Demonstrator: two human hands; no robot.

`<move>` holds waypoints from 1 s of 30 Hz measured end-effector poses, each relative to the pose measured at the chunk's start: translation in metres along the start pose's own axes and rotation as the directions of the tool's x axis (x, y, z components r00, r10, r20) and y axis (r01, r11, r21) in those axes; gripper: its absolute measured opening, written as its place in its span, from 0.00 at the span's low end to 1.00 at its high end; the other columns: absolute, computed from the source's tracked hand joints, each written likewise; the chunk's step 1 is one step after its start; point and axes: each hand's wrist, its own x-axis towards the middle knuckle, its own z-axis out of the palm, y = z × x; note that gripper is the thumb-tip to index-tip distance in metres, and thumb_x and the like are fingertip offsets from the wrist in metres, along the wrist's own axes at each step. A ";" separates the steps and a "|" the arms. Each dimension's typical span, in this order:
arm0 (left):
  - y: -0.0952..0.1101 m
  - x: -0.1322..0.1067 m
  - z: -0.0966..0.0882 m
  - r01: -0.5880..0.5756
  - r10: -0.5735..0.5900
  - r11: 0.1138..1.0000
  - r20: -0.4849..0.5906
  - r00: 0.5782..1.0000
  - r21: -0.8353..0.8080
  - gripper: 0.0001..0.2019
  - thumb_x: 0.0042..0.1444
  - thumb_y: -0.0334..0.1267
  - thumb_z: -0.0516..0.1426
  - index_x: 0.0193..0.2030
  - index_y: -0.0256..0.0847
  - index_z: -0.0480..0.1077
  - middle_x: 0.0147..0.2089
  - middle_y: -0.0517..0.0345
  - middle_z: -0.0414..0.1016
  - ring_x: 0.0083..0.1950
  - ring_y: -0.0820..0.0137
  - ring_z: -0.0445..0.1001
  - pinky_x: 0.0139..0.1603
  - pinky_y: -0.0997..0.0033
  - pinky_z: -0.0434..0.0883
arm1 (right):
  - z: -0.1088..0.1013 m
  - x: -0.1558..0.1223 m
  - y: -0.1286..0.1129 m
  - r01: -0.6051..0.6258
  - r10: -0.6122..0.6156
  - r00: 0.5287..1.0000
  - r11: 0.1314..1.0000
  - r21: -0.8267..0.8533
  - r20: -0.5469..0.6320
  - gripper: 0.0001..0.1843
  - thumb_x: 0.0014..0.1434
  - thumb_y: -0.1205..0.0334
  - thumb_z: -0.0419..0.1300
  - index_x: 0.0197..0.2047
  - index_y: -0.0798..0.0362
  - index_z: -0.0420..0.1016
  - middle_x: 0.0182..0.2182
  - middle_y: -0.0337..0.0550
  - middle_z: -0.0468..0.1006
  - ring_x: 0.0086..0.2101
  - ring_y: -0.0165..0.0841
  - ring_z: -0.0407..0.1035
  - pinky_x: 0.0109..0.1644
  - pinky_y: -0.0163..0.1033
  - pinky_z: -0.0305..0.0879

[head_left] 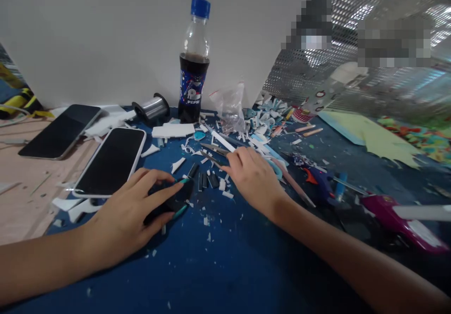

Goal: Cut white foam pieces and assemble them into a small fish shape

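Observation:
My left hand [130, 210] is low over the blue tabletop, its thumb and fingers curled around a flat black piece [181, 195]. The palm hides part of that piece, and its material is unclear. Beyond the fingertips lie several small black strips [202, 181] and white scraps [221, 185]. My right hand [252, 173] is closed over a pair of scissors [213, 153]. Their blades stick out to the left, slightly parted, and a light blue handle loop [277, 168] shows behind the hand. A white strip [223, 141] lies just past the blades.
A Pepsi bottle [194, 70] stands upright at the back beside a wire spool [152, 109] and a clear plastic bag [230, 110]. Two phones, one black [61, 131] and one white-edged [112, 161], lie left. Offcuts [266, 117] pile behind; a magenta glue gun [401, 220] lies right.

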 end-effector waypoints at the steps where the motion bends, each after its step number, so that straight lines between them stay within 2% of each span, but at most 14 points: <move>1: 0.001 0.000 -0.001 0.008 -0.008 1.000 0.012 1.000 -0.004 0.19 0.64 0.41 0.51 0.61 0.49 0.66 0.53 0.49 0.70 0.53 0.55 0.69 0.46 0.52 0.75 | 0.000 0.002 0.005 -0.016 0.016 1.000 1.000 0.018 -0.017 0.17 0.70 0.59 0.46 0.43 0.60 0.72 0.38 0.56 0.74 0.39 0.42 0.69 0.42 0.45 0.69; 5: 0.001 0.002 -0.003 0.043 -0.042 0.999 0.044 0.998 -0.023 0.22 0.63 0.43 0.54 0.63 0.45 0.61 0.55 0.49 0.69 0.54 0.55 0.68 0.51 0.49 0.73 | 0.007 0.013 0.039 -0.111 0.120 0.990 0.987 0.119 -0.072 0.12 0.67 0.61 0.51 0.49 0.59 0.66 0.45 0.57 0.70 0.48 0.47 0.66 0.51 0.52 0.66; 7: 0.001 0.003 -0.004 0.064 -0.061 0.997 0.043 0.997 -0.052 0.22 0.63 0.41 0.54 0.62 0.43 0.60 0.54 0.49 0.70 0.55 0.57 0.68 0.53 0.50 0.73 | 0.014 0.019 0.059 -0.142 0.154 0.987 0.973 0.184 -0.051 0.15 0.65 0.60 0.54 0.52 0.58 0.63 0.46 0.58 0.69 0.48 0.48 0.66 0.52 0.55 0.66; 10: 0.002 0.003 -0.006 0.073 -0.067 0.993 0.063 0.996 -0.096 0.21 0.63 0.39 0.54 0.61 0.43 0.59 0.54 0.49 0.71 0.55 0.58 0.69 0.53 0.52 0.73 | 0.024 0.027 0.081 -0.115 0.099 0.993 0.947 0.300 0.066 0.21 0.62 0.59 0.58 0.56 0.56 0.61 0.45 0.54 0.71 0.42 0.42 0.70 0.45 0.48 0.71; 14: 0.004 0.003 -0.008 0.036 -0.030 0.994 0.060 0.998 -0.101 0.22 0.62 0.38 0.52 0.63 0.41 0.58 0.54 0.47 0.71 0.55 0.56 0.69 0.49 0.53 0.74 | 0.023 0.040 0.091 -0.049 -0.031 0.980 0.921 0.386 0.198 0.22 0.62 0.64 0.55 0.60 0.52 0.61 0.47 0.52 0.73 0.38 0.37 0.70 0.42 0.42 0.69; 18: 0.007 0.001 -0.010 -0.006 0.007 0.999 0.006 1.000 -0.033 0.25 0.61 0.39 0.54 0.63 0.36 0.57 0.54 0.42 0.69 0.55 0.53 0.68 0.51 0.49 0.72 | 0.012 0.055 0.089 -0.007 -0.122 0.949 0.913 0.407 0.291 0.23 0.62 0.71 0.49 0.58 0.48 0.67 0.48 0.48 0.75 0.43 0.37 0.71 0.46 0.42 0.67; 21: 0.006 -0.005 -0.015 -0.074 0.074 0.997 -0.128 0.989 0.008 0.23 0.61 0.38 0.53 0.61 0.32 0.58 0.53 0.39 0.66 0.53 0.53 0.65 0.49 0.49 0.71 | -0.003 0.059 0.085 -0.049 -0.064 0.955 0.928 0.369 0.288 0.22 0.62 0.73 0.44 0.54 0.52 0.71 0.45 0.51 0.76 0.43 0.40 0.71 0.47 0.46 0.65; 23: 0.005 -0.010 -0.020 -0.147 0.145 0.989 -0.208 0.967 0.004 0.20 0.61 0.34 0.52 0.59 0.31 0.59 0.51 0.39 0.65 0.50 0.54 0.65 0.47 0.52 0.70 | -0.018 0.055 0.079 -0.100 0.018 0.972 0.933 0.346 0.233 0.22 0.64 0.71 0.42 0.56 0.58 0.68 0.47 0.57 0.74 0.44 0.43 0.71 0.47 0.49 0.65; 25: 0.003 -0.013 -0.024 -0.219 0.208 0.976 -0.262 0.942 -0.012 0.16 0.59 0.29 0.51 0.54 0.32 0.61 0.47 0.42 0.66 0.48 0.56 0.65 0.45 0.53 0.69 | -0.034 0.047 0.067 -0.143 0.072 0.978 0.917 0.374 0.197 0.23 0.68 0.62 0.44 0.63 0.59 0.59 0.46 0.57 0.76 0.40 0.41 0.72 0.43 0.46 0.66; 26: 0.002 -0.014 -0.025 -0.244 0.228 0.970 -0.282 0.932 -0.021 0.15 0.58 0.27 0.51 0.52 0.33 0.61 0.45 0.45 0.66 0.47 0.57 0.66 0.44 0.54 0.69 | -0.042 0.042 0.059 -0.177 0.091 0.975 0.870 0.459 0.203 0.26 0.66 0.55 0.50 0.65 0.56 0.56 0.45 0.55 0.76 0.38 0.40 0.73 0.39 0.44 0.67; 28: 0.002 -0.015 -0.025 -0.253 0.230 0.967 -0.326 0.917 -0.030 0.14 0.58 0.26 0.51 0.51 0.36 0.62 0.43 0.48 0.66 0.45 0.59 0.67 0.42 0.56 0.68 | -0.054 0.031 0.037 -0.212 0.117 0.975 0.754 0.621 0.189 0.40 0.51 0.48 0.68 0.61 0.55 0.59 0.41 0.50 0.79 0.35 0.39 0.75 0.34 0.40 0.68; 29: 0.002 -0.015 -0.025 -0.238 0.215 0.971 -0.348 0.913 -0.024 0.13 0.59 0.27 0.52 0.51 0.36 0.61 0.43 0.49 0.66 0.44 0.60 0.67 0.42 0.57 0.68 | -0.058 0.026 0.023 -0.208 0.144 0.978 0.679 0.704 0.149 0.36 0.45 0.48 0.72 0.52 0.54 0.64 0.37 0.46 0.79 0.32 0.37 0.75 0.30 0.38 0.68; 30: 0.003 -0.015 -0.024 -0.214 0.196 0.977 -0.362 0.911 -0.008 0.13 0.61 0.30 0.52 0.53 0.36 0.61 0.44 0.48 0.66 0.44 0.60 0.67 0.42 0.57 0.69 | -0.061 0.021 0.008 -0.160 0.141 0.985 0.575 0.802 0.096 0.25 0.46 0.50 0.71 0.40 0.53 0.66 0.31 0.41 0.78 0.27 0.33 0.73 0.25 0.35 0.65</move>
